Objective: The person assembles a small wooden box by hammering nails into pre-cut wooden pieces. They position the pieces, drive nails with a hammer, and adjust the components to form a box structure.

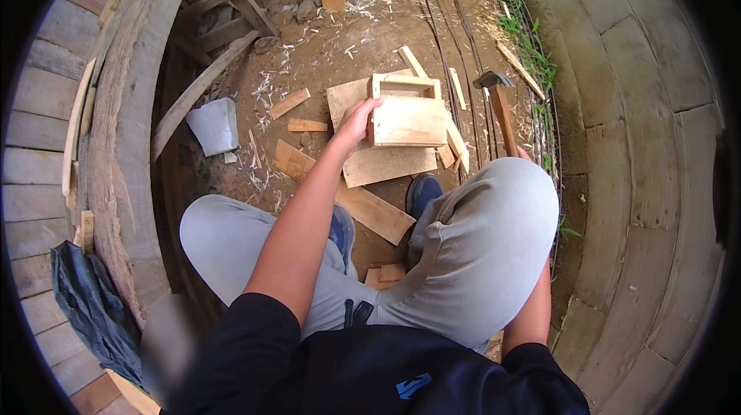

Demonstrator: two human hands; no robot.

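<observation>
In front of me a small wooden box (413, 122) is tilted toward me, its frame showing an opening at the far side. My left hand (356, 123) grips the box's left edge, fingers closed round it. To the right, a hammer (503, 110) stands with its dark metal head up and its wooden handle running down behind my right knee. My right hand (523, 154) is closed on the lower handle, mostly hidden by the knee. Flat boards (390, 167) lie beneath the box, and a longer plank (378, 213) reaches toward my feet.
Offcuts (290, 103) and wood shavings are strewn over the dirt ground. A pale block (214, 126) sits at the left beside a heavy timber beam (131, 137) and leaning sticks. On the right runs a stone-like wall (610, 160) edged with green plants (532, 45). Dark cables (451, 37) lie alongside.
</observation>
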